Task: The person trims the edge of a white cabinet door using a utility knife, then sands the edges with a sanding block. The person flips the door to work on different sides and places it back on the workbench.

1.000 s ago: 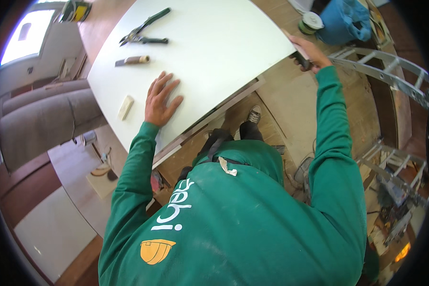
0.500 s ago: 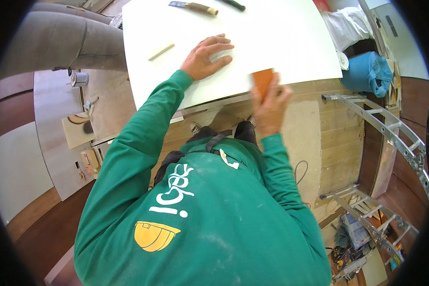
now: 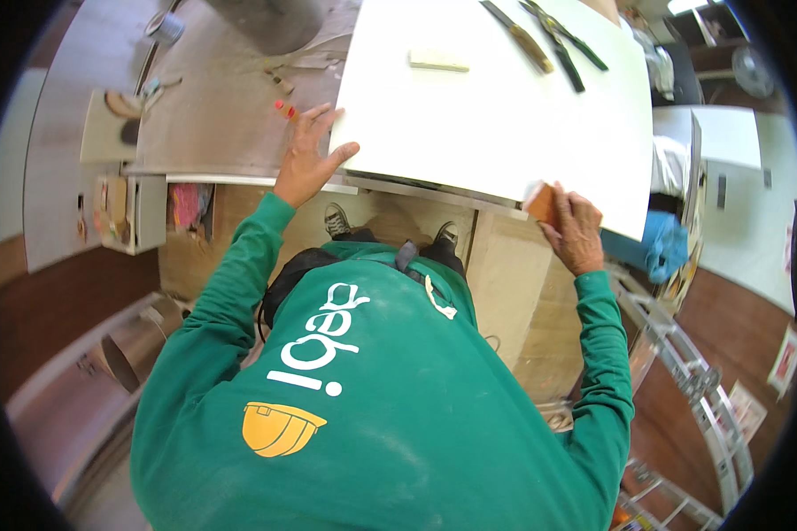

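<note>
A dusty brown table (image 3: 230,115) fills the upper left of a cluttered workroom, with a metal can (image 3: 166,29) at its far side and a metal ladder (image 3: 695,389) on the right. A smooth white panel (image 3: 487,124) lies flat on the table. The right hand (image 3: 576,227) has a closed grip on an orange block (image 3: 543,204), thumb and fingers around it, at the panel's near edge toward the right. The left hand (image 3: 308,157) is spread wide and grasps nothing; its thumb lies over the panel's left edge, though how hard it presses cannot be told.

The panel's near right corner seems to jut past its support, so heavy pressure there could tip or shift it. If the block slips off the thin edge, the knuckles could scrape. Grit under the block might scratch the glossy face.

Farther back lie a knife (image 3: 521,37) with a rounded wooden handle and slim metal blade, and snips (image 3: 565,42) with dark green handles; a jolt could slide either. A pale, bar-shaped piece (image 3: 438,60) rests nearby, matte against the shine.
</note>
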`<state>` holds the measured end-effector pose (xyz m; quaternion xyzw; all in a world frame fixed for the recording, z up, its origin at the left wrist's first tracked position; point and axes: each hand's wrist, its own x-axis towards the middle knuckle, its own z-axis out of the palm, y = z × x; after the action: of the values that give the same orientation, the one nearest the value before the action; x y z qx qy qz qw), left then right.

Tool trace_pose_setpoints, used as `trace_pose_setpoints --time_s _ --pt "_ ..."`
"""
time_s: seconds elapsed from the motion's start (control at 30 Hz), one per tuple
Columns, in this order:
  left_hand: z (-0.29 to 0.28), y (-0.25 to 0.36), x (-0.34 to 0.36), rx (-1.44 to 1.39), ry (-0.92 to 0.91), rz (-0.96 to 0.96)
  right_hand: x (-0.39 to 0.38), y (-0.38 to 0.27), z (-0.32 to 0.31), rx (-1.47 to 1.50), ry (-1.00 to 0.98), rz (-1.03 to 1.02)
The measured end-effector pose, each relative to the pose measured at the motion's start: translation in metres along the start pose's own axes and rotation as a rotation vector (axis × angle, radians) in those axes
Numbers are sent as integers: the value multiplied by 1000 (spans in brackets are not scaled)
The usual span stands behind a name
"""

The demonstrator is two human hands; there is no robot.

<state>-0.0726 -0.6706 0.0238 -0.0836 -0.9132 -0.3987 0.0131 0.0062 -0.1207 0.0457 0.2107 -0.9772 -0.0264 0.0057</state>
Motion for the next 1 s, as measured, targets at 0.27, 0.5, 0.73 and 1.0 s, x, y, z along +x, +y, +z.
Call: trace_pose_setpoints --time_s 0.27,0.5,0.73,1.0 --pt "69 13 -42 -1010 339 -642 110 -93 -17 221 2 -421" --pt "91 35 -41 -941 578 -644 39 52 -3 105 -49 -411" --pt "96 26 -38 -877 557 -566 138 -140 -21 220 44 -606" --pt "89 32 -46 -820 505 -628 57 30 -7 84 -56 -450"
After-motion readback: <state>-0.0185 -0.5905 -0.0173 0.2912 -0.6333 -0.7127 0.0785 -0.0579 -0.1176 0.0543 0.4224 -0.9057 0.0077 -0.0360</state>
